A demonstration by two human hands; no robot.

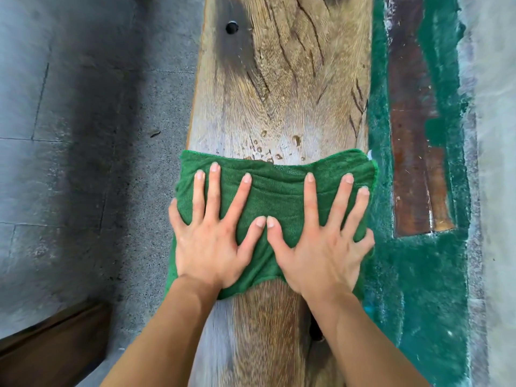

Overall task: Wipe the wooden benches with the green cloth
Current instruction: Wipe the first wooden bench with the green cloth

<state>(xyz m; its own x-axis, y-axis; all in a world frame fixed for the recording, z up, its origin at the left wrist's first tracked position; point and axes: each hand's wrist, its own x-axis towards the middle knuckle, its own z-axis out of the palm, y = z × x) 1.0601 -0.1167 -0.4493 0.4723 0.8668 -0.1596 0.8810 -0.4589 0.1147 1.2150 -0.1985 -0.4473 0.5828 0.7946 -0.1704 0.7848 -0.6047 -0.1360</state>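
While both hands, left hand (pixel 208 241) and right hand (pixel 321 247), press flat with released grip on the green cloth (pixel 279 191) spanning the wooden worktop (pixel 279 93), wiping looks underway; next, push forward over the water droplets (pixel 279 152).

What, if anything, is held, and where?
Nothing is gripped: left hand and right hand press flat, fingers spread, on the green fabric cloth atop the weathered wooden bench.

There is one wooden bench (pixel 279 79), one green cloth (pixel 279 191) and two hands: the left hand (pixel 212 241) and the right hand (pixel 321 247). The bench has two dark holes, a far hole (pixel 231 27) and a near hole (pixel 315 331).
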